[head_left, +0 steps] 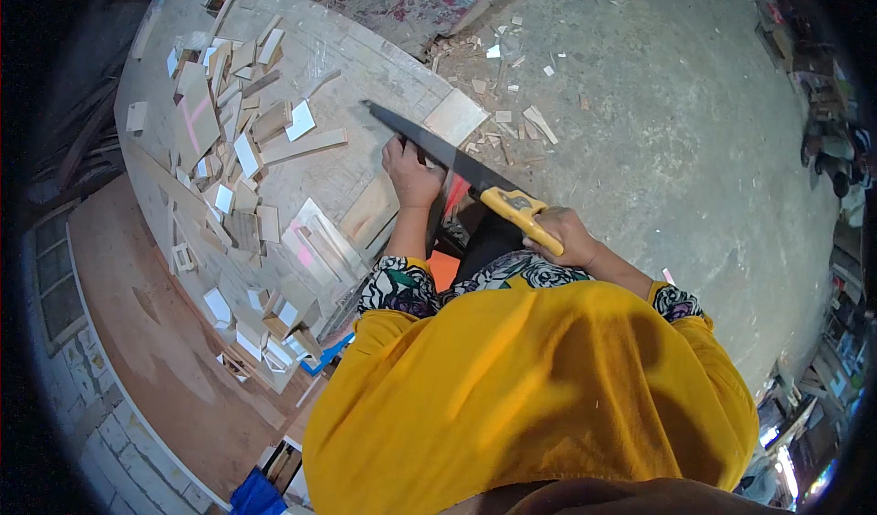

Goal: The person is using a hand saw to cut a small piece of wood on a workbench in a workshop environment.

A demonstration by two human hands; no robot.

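Observation:
My right hand (568, 236) is wrapped round the yellow handle of a handsaw (448, 156). Its dark blade slants up and left, its tip over the workbench. Just under the blade, my left hand (413, 177) is closed at the bench's right edge, its fingertips curled by the steel. What those fingers hold is hidden by the blade and the hand itself. A pale flat board (457, 116) lies at the bench corner beyond the blade. Left of my left forearm rest light boards with a pink mark (315, 241).
The workbench (365, 77) carries a heap of wood offcuts (247, 141), some with white faces, and another cluster (274, 319) nearer me. Scraps (539, 124) litter the concrete floor (658, 131) on the right. A brown sheet (137, 268) lies left of the bench.

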